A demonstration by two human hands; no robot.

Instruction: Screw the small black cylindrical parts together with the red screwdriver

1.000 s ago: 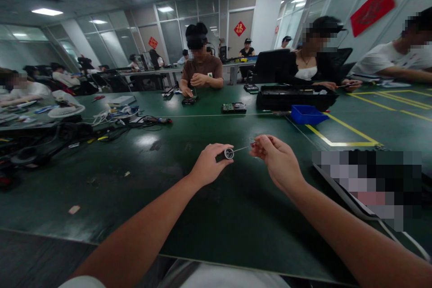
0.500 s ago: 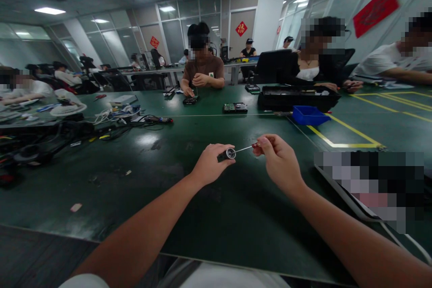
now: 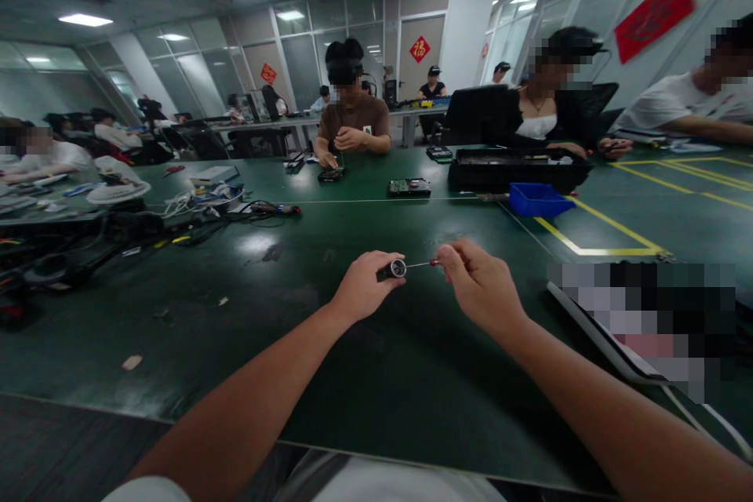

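Note:
Near the middle of the view, my left hand (image 3: 365, 285) grips a small dark cylindrical part (image 3: 398, 268) with a silvery ring at its open end, which faces me. To its right, my right hand (image 3: 479, 278) pinches the red handle of a thin screwdriver (image 3: 420, 263). The metal shaft points left, and its tip reaches the rim of the part; whether it touches a screw is too small to tell. Both hands are above the green table (image 3: 376, 392).
A blue bin (image 3: 538, 200) and a long black tray (image 3: 521, 172) lie beyond my right hand. A circuit-board device (image 3: 409, 187) lies ahead. Tangled cables (image 3: 217, 208) cover the left side. A pixelated flat object (image 3: 647, 329) lies right. People sit across the table.
My right hand has shifted slightly left and down, and more of the screwdriver's red handle shows. The cylindrical part has moved slightly left in my left hand and turned a little.

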